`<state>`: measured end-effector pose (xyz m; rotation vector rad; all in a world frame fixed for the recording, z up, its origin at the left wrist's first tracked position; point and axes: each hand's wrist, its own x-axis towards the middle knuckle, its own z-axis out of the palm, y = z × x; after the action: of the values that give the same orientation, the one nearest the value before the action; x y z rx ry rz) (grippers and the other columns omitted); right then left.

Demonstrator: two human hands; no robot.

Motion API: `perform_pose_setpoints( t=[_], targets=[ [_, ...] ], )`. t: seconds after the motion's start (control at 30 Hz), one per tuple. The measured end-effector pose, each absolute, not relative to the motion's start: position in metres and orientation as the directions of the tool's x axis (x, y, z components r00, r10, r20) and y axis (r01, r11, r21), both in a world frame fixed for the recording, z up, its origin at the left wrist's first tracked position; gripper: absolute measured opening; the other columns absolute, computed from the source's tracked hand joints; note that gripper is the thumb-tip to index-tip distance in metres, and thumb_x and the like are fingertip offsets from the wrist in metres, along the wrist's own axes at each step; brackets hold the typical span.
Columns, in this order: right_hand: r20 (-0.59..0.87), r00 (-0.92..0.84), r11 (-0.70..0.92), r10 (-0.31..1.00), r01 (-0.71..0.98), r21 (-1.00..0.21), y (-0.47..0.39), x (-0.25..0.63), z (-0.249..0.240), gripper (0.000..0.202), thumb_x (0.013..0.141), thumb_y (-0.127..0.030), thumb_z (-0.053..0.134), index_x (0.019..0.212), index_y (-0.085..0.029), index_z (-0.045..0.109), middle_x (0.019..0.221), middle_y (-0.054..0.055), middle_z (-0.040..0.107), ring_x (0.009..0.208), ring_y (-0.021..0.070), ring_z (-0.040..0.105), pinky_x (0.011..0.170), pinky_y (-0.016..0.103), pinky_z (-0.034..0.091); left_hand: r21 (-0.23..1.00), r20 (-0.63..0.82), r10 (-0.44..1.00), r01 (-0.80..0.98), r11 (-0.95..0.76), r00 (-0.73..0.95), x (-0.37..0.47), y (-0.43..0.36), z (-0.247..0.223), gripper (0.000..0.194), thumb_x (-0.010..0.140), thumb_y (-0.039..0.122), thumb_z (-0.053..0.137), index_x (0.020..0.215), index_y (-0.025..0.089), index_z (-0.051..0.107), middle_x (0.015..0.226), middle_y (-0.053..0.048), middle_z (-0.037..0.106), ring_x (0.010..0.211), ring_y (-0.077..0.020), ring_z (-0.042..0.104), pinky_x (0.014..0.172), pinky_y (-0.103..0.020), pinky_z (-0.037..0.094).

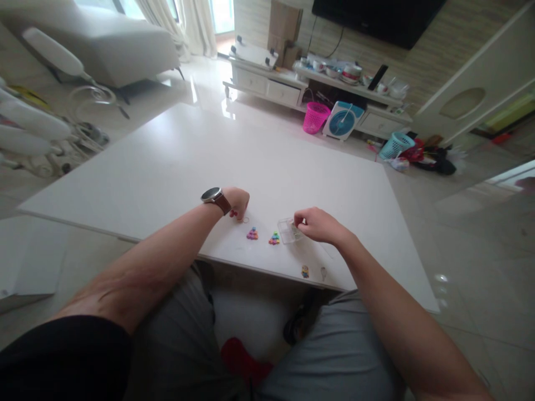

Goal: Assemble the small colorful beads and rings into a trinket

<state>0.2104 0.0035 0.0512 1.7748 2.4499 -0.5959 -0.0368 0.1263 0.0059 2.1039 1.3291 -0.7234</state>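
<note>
My left hand [237,201], with a watch on its wrist, rests curled on the white table [175,167] and pinches something small and reddish beside a tiny metal ring [246,219]. My right hand [316,224] reaches into a small clear plastic box [288,230] with its fingertips. Two small colourful bead pieces lie between the hands: a pink-purple one [252,234] and a green-mixed one [274,239]. What the right fingers hold is hidden.
A small yellow-blue figure charm [305,271] and a small grey piece [323,272] lie near the table's front edge. Beyond the table stand a pink basket [315,117], a blue fan [344,120], a teal basket [395,146] and a low TV cabinet [288,89].
</note>
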Motion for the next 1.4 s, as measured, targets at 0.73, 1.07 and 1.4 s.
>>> perform_pose_setpoints(
  t=[0.73, 1.07, 1.4],
  targets=[
    [-0.286, -0.355, 0.259, 0.89, 0.91, -0.324, 0.003, 0.212, 0.042, 0.017, 0.078, -0.016, 0.053, 0.079, -0.019, 0.07, 0.079, 0.002, 0.07, 0.07, 0.0136, 0.056, 0.061, 0.023, 0.035, 0.157, -0.648, 0.62, 0.874, -0.459, 0.442, -0.012, 0.113, 0.008, 0.009, 0.049, 0.014, 0.076, 0.052, 0.016, 0.067, 0.049, -0.003, 0.063, 0.06, -0.0206, 0.064, 0.065, -0.03, 0.048],
    [-0.255, -0.375, 0.279, 0.891, 0.896, -0.345, 0.003, 0.21, 0.038, 0.017, 0.079, -0.016, 0.055, 0.084, -0.019, 0.07, 0.081, 0.002, 0.071, 0.069, 0.0133, 0.058, 0.063, 0.023, 0.037, 0.388, -0.545, 0.616, 0.823, -0.415, 0.568, -0.017, 0.116, 0.017, 0.002, 0.057, 0.016, 0.067, 0.057, 0.016, 0.065, 0.058, -0.003, 0.071, 0.06, -0.0168, 0.065, 0.059, -0.024, 0.046],
    [-0.015, -0.296, 0.218, 0.955, 0.735, -0.642, 0.005, 0.194, 0.037, 0.016, 0.091, -0.027, 0.055, 0.099, -0.017, 0.065, 0.092, 0.006, 0.072, 0.081, 0.0149, 0.065, 0.072, 0.025, 0.049, 0.863, -0.174, 0.574, 0.405, -0.303, 0.8, 0.002, 0.109, 0.024, 0.023, 0.069, 0.031, 0.078, 0.08, 0.015, 0.065, 0.069, -0.004, 0.075, 0.068, -0.015, 0.071, 0.065, -0.024, 0.051]
  ],
)
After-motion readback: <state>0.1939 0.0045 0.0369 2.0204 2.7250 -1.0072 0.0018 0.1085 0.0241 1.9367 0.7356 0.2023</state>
